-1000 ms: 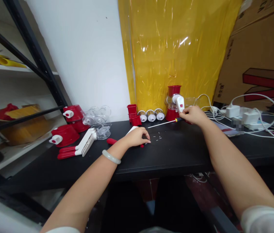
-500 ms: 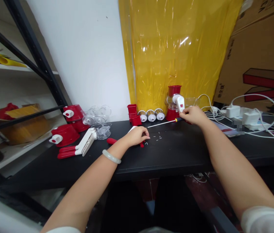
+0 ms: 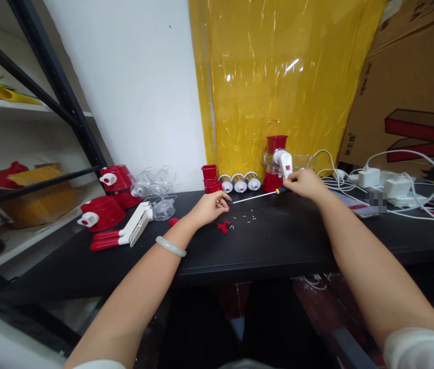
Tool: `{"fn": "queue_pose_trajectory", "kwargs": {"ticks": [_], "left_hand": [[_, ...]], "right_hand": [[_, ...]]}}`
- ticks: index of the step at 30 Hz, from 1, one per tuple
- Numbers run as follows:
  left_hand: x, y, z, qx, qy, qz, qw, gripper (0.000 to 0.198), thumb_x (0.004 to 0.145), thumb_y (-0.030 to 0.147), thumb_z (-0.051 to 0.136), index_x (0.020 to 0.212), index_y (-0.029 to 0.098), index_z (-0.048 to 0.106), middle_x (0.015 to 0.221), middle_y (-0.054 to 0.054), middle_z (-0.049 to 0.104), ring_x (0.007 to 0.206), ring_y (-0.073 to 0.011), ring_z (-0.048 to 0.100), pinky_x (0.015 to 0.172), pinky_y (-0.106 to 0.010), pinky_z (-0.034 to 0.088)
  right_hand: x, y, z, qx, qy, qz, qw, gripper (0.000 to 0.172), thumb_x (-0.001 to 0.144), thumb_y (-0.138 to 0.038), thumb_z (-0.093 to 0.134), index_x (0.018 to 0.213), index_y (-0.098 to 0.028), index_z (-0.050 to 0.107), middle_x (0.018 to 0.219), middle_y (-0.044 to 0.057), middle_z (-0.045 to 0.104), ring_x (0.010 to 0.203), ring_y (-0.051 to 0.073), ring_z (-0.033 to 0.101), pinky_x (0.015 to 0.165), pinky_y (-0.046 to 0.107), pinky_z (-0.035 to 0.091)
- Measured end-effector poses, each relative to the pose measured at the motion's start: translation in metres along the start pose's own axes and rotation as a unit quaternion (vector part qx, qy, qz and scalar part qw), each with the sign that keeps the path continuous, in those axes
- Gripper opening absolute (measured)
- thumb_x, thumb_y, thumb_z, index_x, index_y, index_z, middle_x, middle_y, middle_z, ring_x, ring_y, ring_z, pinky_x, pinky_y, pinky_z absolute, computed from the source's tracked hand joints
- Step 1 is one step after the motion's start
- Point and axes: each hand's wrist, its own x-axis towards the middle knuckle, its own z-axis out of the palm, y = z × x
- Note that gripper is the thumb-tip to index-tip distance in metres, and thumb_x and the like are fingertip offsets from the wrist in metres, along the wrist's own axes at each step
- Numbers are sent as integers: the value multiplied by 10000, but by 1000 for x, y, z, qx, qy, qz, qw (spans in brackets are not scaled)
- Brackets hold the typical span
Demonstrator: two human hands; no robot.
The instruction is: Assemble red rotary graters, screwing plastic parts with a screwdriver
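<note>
My right hand is closed round the dark handle of a long screwdriver, whose shaft points left with a yellow ring by the handle. At the screwdriver's tip is my left hand, its fingers bent and drawn together; anything between them is too small to make out. Just below that hand lies a small red three-armed part on the black table, beside several tiny pale pins or screws. A red and white grater-like machine stands behind my right hand.
Three metal drums and red hoppers line the back. At left are red bases, clear plastic parts and white arms with red handles. White cables, chargers and a phone lie at right.
My left hand has moved up and slightly left, off the small red part, which now shows fully, and to the screwdriver tip. My right hand and the screwdriver have barely shifted.
</note>
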Motion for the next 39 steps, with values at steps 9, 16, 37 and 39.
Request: {"fn": "queue_pose_trajectory", "kwargs": {"ticks": [9, 16, 37, 39], "left_hand": [[2, -4, 0, -120, 15, -26, 992, 294, 767, 229, 687, 1040, 128, 644, 847, -74, 723, 737, -140, 670, 700, -294, 561], [3, -4, -5, -205, 35, -42, 977, 374, 707, 288, 764, 1022, 126, 644, 849, -84, 728, 778, -165, 684, 675, -291, 562], [2, -6, -6, -189, 33, -28, 981, 383, 721, 316, 750, 1038, 123, 655, 846, -89, 732, 749, -161, 689, 668, -293, 560], [2, -6, -6, -179, 34, -25, 983, 374, 733, 317, 739, 1041, 122, 655, 847, -92, 733, 753, -163, 689, 664, -292, 560]], "right_hand": [[0, 2, 0, 9, 19, -14, 1000, 347, 759, -421, 498, 512, -192, 581, 513, 27, 577, 541, 148, 506, 538, 277, 286], [1, 9, -2, 10, 46, -26, 999, 331, 761, -404, 497, 565, -178, 640, 543, 39, 599, 537, 150, 503, 541, 274, 305], [1, 8, 0, 18, 50, -28, 998, 326, 759, -412, 498, 564, -184, 628, 546, 38, 592, 539, 154, 509, 551, 282, 310], [1, 8, 0, 17, 49, -27, 998, 321, 755, -411, 503, 563, -188, 629, 550, 37, 594, 544, 156, 511, 551, 283, 311]]}}
